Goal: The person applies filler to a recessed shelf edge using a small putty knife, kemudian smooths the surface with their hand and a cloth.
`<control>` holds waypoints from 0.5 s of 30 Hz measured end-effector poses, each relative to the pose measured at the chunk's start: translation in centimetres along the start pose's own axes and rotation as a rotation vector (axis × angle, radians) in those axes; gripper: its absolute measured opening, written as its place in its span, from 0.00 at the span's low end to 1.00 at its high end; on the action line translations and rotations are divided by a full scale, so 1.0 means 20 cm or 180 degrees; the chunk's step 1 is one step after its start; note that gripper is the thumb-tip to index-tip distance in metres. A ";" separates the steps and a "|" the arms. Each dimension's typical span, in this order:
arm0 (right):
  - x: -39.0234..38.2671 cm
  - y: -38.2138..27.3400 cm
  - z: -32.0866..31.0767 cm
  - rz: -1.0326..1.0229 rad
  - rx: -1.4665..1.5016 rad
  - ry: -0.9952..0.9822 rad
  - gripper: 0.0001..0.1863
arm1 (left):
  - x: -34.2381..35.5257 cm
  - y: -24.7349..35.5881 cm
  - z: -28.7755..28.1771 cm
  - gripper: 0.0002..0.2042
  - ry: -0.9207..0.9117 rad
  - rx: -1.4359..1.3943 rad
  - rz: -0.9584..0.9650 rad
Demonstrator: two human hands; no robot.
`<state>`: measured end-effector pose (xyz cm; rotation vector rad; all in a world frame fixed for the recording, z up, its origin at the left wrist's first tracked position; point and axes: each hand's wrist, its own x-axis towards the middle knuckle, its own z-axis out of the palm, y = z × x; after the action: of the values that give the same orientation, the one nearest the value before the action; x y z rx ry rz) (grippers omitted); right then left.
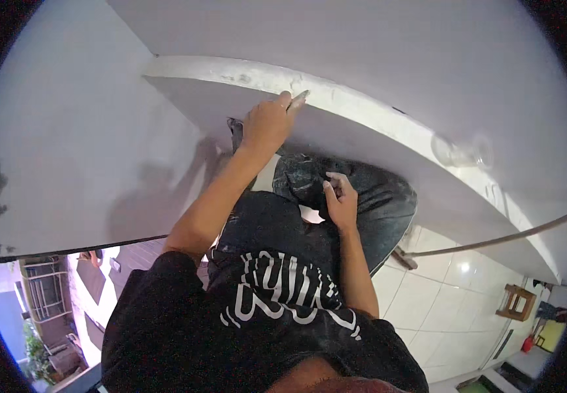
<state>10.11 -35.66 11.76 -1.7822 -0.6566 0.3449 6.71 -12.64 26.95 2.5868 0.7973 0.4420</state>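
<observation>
Grasping a slim, pale-bladed tool (300,99) in the left hand (267,128) at twelve o'clock, tip angled between one and two, probably pinched close up to bring the tip to the white ledge (349,100) curving from eleven round to four o'clock, with contact hard to confirm. Holding the right hand (342,204) at three o'clock from centre, loosely curled, fingers parted, with nothing visible inside, above the dark trousers (385,196), perhaps idle there for lack of need of a second grip on so slight a tool.
</observation>
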 end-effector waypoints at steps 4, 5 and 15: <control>0.03 0.08 0.01 0.0048 0.0318 0.0114 0.12 | 0.05 -0.01 -0.03 0.22 -0.0087 0.0317 0.0127; 0.03 0.09 0.02 -0.0036 0.0345 0.0163 0.11 | 0.07 -0.04 -0.04 0.22 -0.0085 0.0335 0.0160; 0.04 0.11 -0.01 0.0219 0.0209 0.0044 0.12 | 0.17 -0.12 -0.11 0.24 -0.0106 0.0126 -0.0010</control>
<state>11.36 -35.76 9.88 -1.7460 -0.5688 0.3961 7.44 -8.27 28.42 2.6219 0.8065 0.3846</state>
